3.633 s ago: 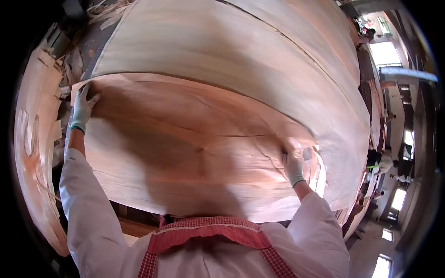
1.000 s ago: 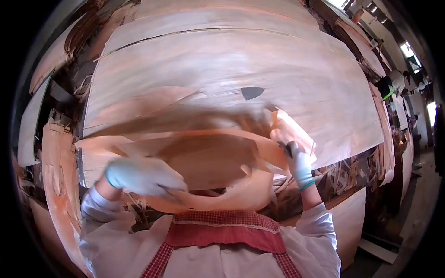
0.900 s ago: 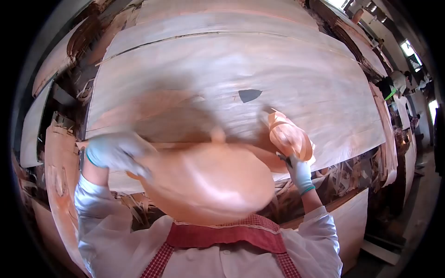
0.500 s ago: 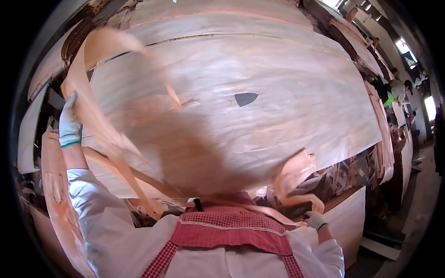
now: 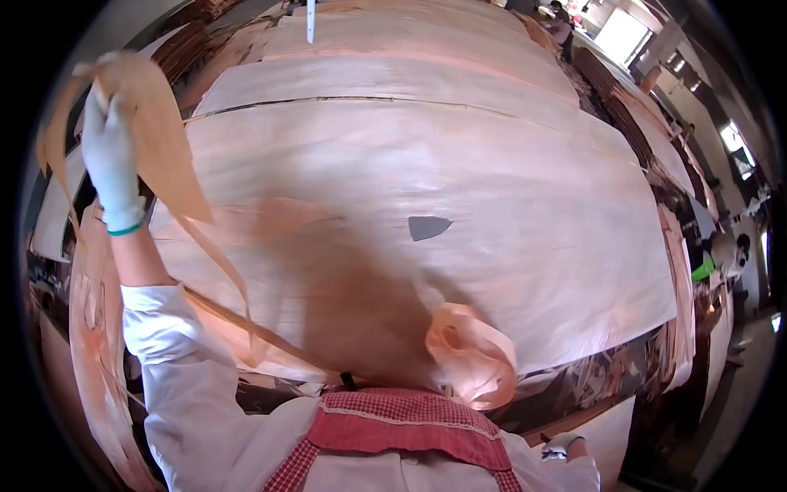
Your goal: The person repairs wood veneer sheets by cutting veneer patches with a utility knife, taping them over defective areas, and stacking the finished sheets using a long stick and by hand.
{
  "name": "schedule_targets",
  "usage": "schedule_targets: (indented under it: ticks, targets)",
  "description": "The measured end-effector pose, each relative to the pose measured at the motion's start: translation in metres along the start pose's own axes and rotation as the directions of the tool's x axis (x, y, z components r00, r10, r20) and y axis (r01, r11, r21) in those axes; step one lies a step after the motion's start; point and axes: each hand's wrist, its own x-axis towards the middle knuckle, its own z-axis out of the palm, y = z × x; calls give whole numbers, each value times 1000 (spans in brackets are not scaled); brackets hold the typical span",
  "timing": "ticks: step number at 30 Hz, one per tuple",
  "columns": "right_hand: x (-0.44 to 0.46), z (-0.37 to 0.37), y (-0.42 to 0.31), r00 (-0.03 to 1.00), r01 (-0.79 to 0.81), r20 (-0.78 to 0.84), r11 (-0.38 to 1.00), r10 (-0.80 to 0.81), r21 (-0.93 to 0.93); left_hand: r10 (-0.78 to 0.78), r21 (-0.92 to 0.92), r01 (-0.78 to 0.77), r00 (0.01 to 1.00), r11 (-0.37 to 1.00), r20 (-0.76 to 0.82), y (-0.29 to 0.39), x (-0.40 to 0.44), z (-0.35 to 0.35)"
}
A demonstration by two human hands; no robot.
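Note:
My left hand [image 5: 111,156], in a white glove with a green cuff, is raised at the upper left and closed on a thin veneer strip [image 5: 160,139] whose ends hang down on both sides. My right hand [image 5: 562,445], also gloved, is low at the right beside my body; its fingers are curled, and what they hold cannot be made out. A wide pale veneer sheet [image 5: 525,189] lies in front of me with a dark pointed patch [image 5: 429,228] near its middle. A curled veneer piece [image 5: 471,354] rests at the sheet's near edge.
Veneer scraps [image 5: 582,369] lie under the sheet's near right edge. A long veneer stack [image 5: 94,344] stands at the left, and more stacks [image 5: 619,98] line the far right. A person [image 5: 725,250] is at the right; another person [image 5: 560,26] is farther back.
My left hand has lifted the veneer strip up and to the left. My right hand has dropped lower, away from the curled piece, which has shifted left. The view has tilted, showing more of the far side.

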Motion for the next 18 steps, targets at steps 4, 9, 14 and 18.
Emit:
schedule_targets:
  ticks: [4,9,14,18]
  targets:
    - [4,-79,-38,907,415,-193,874,-375,253,654,-128,-642,749,756,106,105,-54,91]
    - [-95,-122,-169,680,702,-131,692,-722,-171,609,-147,-631,619,761,496,193,-130,204]
    - [-69,-153,-220,504,805,37,453,-863,-382,522,-44,-633,596,773,610,188,-177,257]
    - [-50,-146,-245,382,860,148,293,-912,-417,484,-133,-687,349,715,803,145,-249,291]
